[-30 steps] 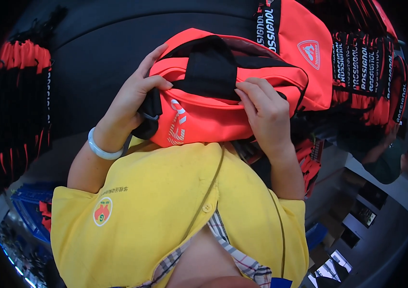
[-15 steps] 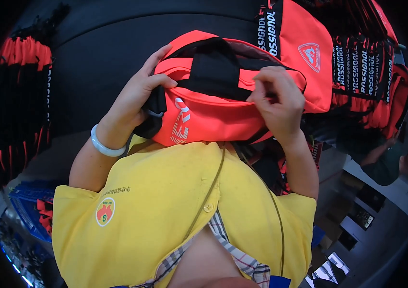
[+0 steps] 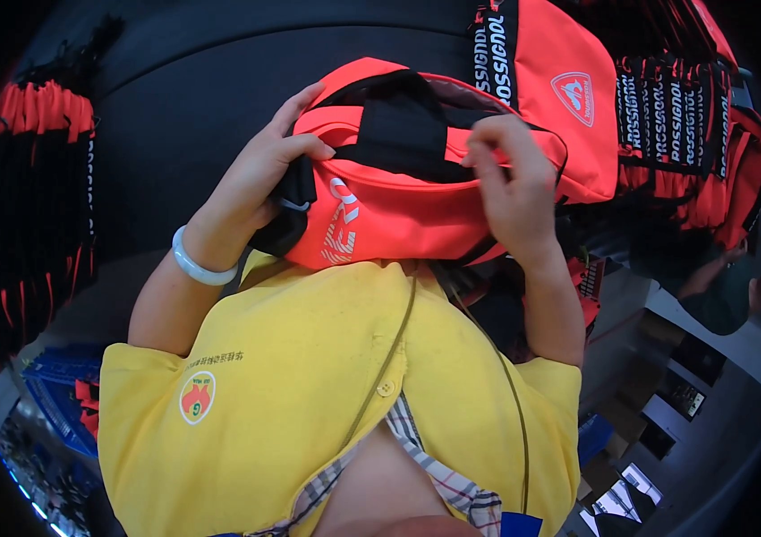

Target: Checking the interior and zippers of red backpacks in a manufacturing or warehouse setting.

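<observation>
Both hands' fingers (image 3: 295,148) grip red bag (image 3: 398,219), opposite ends.

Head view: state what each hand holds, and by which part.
Both hold the red-orange bag: left hand grips its left end at the black strap; right hand pinches its upper edge.

bag (image 3: 398,210): coral-red fabric with black parts and white print on the front, upper middle of the frame
pose: lying on its side, long way left to right, its lower edge against the yellow shirt
top: a wide black strap (image 3: 403,125) crosses the upper side; the opening behind it looks partly open
left end: black fabric with a small metal ring
hold: gripped at both ends, left hand (image 3: 259,183) on the left end, right hand (image 3: 510,183) on the upper right edge
</observation>
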A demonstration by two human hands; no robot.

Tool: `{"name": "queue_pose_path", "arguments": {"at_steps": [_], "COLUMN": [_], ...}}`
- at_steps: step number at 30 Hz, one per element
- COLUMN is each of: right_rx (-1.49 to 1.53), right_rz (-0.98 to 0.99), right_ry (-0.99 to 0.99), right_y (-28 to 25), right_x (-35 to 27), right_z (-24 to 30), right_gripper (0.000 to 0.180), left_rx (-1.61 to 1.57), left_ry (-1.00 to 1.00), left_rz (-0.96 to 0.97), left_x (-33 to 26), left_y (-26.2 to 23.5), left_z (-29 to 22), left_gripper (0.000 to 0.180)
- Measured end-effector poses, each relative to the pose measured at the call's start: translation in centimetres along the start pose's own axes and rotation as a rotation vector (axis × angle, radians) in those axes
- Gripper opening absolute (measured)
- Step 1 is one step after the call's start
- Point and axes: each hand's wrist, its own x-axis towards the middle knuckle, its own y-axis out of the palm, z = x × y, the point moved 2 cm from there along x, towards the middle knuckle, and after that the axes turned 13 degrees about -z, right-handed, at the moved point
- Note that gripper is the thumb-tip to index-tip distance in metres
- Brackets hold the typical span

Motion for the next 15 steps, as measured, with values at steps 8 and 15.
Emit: {"name": "queue_pose_path", "arguments": {"at_steps": [8,15], "right_rx": [-0.209,-0.433], "right_rz": [-0.069,-0.044], "right_ry": [-0.048,-0.179], "right_y": [-1.4,0.5], "right_x": [-2.5,-4.2], "right_z": [-1.8,-1.9], "right_gripper": [0.017,0.021], "left_rx": [0.039,0.182], "left_ry": [0.013,0.005], "left_rz": [0.011,-0.017], "left_x": [0.5,1.0], "left_y": [-0.4,-0.3], "left_z": [0.1,-0.4], "left_gripper": [0.079,0.082]}}
